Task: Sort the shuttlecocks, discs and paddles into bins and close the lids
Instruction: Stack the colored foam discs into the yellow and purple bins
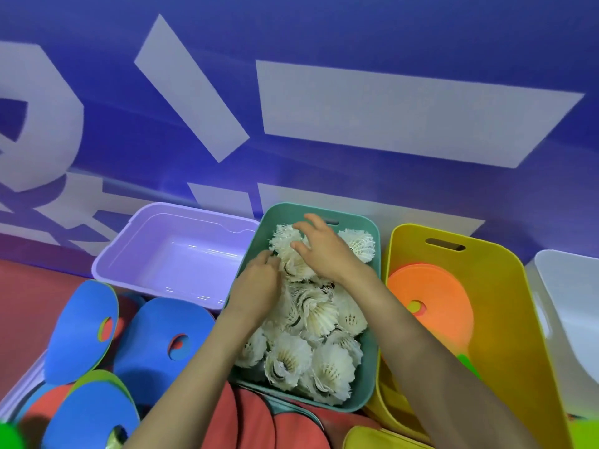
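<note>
Centre frame, teal bin (285, 215): left hand (256, 286) grip pinches the shuttlecocks (330, 371), right hand (327, 254) spread flat on top, probably packing them so the lid shuts.

1. I am seeing the shuttlecocks (334, 367) looking feathery, white and matt, with frayed, ragged edges.
2. The teal bin (369, 367) around them is showing me smooth plastic with a matt finish.
3. The purple bin (181, 254) is gleaming: glossy plastic, with bright light streaks lying on its floor.
4. The yellow bin (505, 319) is showing smooth plastic with a dull sheen.
5. The orange disc (431, 286) and the blue discs (81, 325) are looking like matt foam to me.
</note>
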The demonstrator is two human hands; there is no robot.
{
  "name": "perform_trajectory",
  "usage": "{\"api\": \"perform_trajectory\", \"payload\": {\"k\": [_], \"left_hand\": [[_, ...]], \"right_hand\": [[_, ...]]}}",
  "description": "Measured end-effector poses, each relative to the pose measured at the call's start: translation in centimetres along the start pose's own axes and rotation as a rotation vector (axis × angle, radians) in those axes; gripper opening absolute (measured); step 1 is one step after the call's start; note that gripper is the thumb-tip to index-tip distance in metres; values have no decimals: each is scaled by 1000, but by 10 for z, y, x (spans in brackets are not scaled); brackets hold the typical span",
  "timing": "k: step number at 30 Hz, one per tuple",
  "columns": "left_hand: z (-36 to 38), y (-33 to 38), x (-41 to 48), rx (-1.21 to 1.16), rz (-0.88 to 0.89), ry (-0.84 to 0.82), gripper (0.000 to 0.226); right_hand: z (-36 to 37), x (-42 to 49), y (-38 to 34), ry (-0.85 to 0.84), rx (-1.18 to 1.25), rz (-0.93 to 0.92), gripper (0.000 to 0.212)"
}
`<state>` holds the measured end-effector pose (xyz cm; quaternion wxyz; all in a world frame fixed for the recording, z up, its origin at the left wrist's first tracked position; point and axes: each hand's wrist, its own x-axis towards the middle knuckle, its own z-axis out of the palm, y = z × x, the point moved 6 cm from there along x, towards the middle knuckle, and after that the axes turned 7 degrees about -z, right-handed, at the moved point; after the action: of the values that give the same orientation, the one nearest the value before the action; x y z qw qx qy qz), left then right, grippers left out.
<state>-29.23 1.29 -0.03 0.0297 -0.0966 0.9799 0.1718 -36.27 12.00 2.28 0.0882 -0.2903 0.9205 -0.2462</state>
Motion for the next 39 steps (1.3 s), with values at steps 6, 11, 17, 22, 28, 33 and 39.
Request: {"api": "perform_trajectory", "payload": {"k": [6,11,17,22,28,33,39], "left_hand": [[-23,67,-50,-137,74,196,34],[-15,156,-119,-286,252,308,34],[45,259,-212,-321,330,181,44],[101,329,-283,-355,403,100,38],[169,383,-327,-268,403,-95,29],[215,431,-362,-214,469,-279,28],[268,482,-378,-71,552,-358,42]], "right_hand": [[-59,-105,10,299,17,-92,47],[-95,-231,42,464,39,-45,46],[-99,-377,110,558,86,48,42],[-103,-483,165,621,114,99,34],[-94,-575,236,545,117,300,32],[-73,-615,291,357,132,523,37],[-53,-644,331,198,129,684,46]]}}
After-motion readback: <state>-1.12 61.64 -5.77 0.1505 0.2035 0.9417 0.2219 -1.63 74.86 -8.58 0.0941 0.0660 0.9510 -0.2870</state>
